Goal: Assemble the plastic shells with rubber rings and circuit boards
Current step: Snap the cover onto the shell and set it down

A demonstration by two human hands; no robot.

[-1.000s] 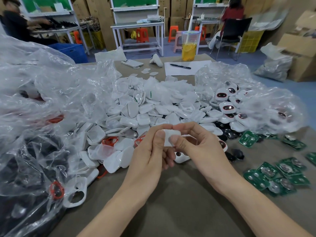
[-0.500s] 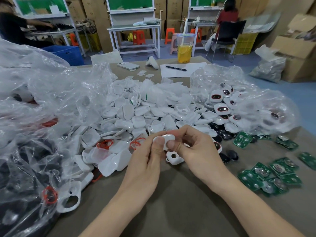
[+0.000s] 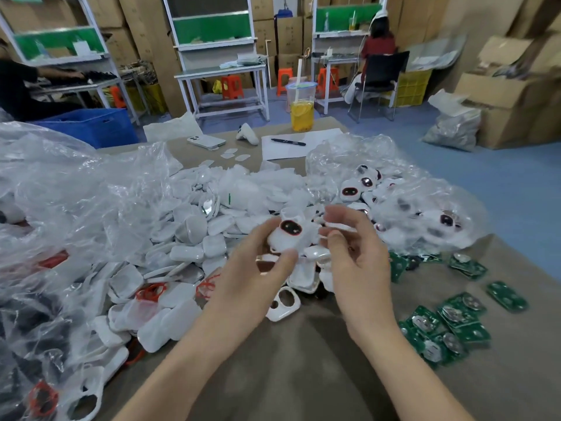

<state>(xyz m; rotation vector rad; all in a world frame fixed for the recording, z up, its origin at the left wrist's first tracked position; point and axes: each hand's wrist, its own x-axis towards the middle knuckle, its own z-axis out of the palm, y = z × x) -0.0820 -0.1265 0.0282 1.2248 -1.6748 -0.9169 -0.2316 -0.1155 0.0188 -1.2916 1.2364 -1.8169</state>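
Observation:
My left hand (image 3: 258, 268) holds a white plastic shell (image 3: 288, 235) with a dark oval window rimmed in red, raised above the table. My right hand (image 3: 355, 256) is just to its right, fingers loosely curled, apart from the shell; whether it pinches a small clear piece is blurred. Below the hands lies a white shell frame with two holes (image 3: 283, 303). A big pile of white shells (image 3: 188, 232) spreads behind. Red rubber rings (image 3: 150, 291) lie among them. Green circuit boards (image 3: 446, 326) are scattered at the right.
Crumpled clear plastic bags fill the left (image 3: 60, 208); another bag with finished shells (image 3: 419, 208) sits at right. At the table's far end are a phone (image 3: 206, 141), a pen on paper (image 3: 288, 142) and a cup of yellow drink (image 3: 301, 112). People work at benches behind.
The hands have come apart and risen. The shell, earlier held between both hands, now sits in my left hand with its dark window facing up. The view has tilted upward.

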